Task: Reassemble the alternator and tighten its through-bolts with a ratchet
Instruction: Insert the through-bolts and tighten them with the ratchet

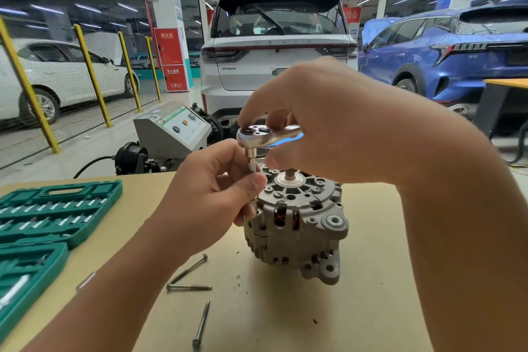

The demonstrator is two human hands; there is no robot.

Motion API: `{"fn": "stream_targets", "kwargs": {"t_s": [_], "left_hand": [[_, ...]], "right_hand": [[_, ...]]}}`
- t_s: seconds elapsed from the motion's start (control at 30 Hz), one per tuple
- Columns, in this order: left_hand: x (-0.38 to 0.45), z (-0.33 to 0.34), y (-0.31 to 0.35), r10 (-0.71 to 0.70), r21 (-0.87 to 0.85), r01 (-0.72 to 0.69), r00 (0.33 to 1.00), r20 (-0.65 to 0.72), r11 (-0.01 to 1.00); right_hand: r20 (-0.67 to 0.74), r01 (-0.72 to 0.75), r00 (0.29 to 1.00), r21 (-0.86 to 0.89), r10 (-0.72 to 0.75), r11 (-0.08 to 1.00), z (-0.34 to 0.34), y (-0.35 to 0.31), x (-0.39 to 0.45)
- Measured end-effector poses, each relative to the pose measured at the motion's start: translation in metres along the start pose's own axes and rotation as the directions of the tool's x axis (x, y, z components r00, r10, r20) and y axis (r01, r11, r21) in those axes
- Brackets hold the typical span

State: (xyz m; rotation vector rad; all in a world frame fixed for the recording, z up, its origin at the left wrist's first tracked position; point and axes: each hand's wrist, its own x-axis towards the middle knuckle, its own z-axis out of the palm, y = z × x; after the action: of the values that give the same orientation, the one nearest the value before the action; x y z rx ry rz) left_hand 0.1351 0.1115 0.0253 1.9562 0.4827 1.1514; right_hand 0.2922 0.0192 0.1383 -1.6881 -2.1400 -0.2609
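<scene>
A grey alternator (300, 223) stands upright on the tan table (357, 308), shaft end up. My right hand (328, 120) grips the chrome ratchet (265, 136) by its head and handle, just above the alternator's left rim. A socket extension (251, 161) drops from the ratchet head to the housing's left edge. My left hand (211, 188) pinches that extension with thumb and fingers; its lower end is hidden behind them. Three loose through-bolts (190, 287) lie on the table in front of the alternator, to its left.
An open green socket case (54, 208) lies at the table's left edge, with a small metal piece (85, 280) beside it. Behind the table stand a grey test bench (174, 130), yellow fence posts, a white car and a blue car.
</scene>
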Motion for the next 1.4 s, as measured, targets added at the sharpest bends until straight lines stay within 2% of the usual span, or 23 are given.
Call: {"fn": "stream_targets", "kwargs": {"t_s": [0.23, 0.43, 0.6, 0.7, 0.77, 0.87, 1.1, 1.23, 1.33, 1.4], "left_hand": [[-0.002, 0.002, -0.003, -0.02, -0.083, 0.018, 1.0, -0.018, 0.996], [-0.001, 0.002, -0.003, -0.036, -0.127, 0.037, 0.999, 0.009, 0.991], [-0.001, 0.005, -0.005, 0.006, -0.072, -0.008, 1.0, -0.025, 0.997], [-0.002, 0.005, -0.006, 0.009, -0.071, -0.011, 1.0, -0.016, 0.997], [-0.001, 0.005, -0.005, -0.001, -0.101, -0.001, 1.0, -0.016, 0.995], [-0.001, 0.006, -0.006, -0.019, -0.128, 0.016, 1.0, -0.023, 0.992], [-0.003, 0.011, -0.005, 0.038, -0.04, -0.041, 0.997, -0.064, 0.998], [-0.003, 0.014, -0.006, 0.023, -0.04, -0.027, 0.995, -0.092, 0.999], [-0.003, 0.014, -0.005, -0.009, -0.075, 0.002, 0.996, -0.091, 0.997], [-0.004, 0.017, -0.005, 0.002, -0.062, -0.009, 0.993, -0.114, 0.998]], "right_hand": [[-0.018, -0.055, 0.998, 0.07, 0.056, 0.996, -0.006, 0.011, -0.003], [-0.041, -0.152, 0.987, 0.017, 0.153, 0.988, -0.005, 0.014, -0.003], [0.048, -0.072, 0.996, -0.04, 0.073, 0.997, -0.012, 0.003, -0.01], [0.042, -0.051, 0.998, -0.061, 0.054, 0.997, -0.019, 0.004, -0.016], [0.027, -0.088, 0.996, 0.01, 0.088, 0.996, -0.018, 0.009, -0.014], [-0.016, -0.155, 0.988, -0.007, 0.155, 0.988, -0.008, 0.013, -0.006], [0.028, -0.031, 0.999, -0.104, 0.034, 0.994, -0.014, 0.0, -0.012], [-0.018, -0.088, 0.996, 0.002, 0.088, 0.996, -0.007, 0.005, -0.005], [-0.039, -0.153, 0.988, -0.022, 0.152, 0.988, 0.003, 0.005, -0.001], [-0.036, -0.106, 0.994, -0.08, 0.104, 0.991, 0.004, 0.0, -0.001]]}}
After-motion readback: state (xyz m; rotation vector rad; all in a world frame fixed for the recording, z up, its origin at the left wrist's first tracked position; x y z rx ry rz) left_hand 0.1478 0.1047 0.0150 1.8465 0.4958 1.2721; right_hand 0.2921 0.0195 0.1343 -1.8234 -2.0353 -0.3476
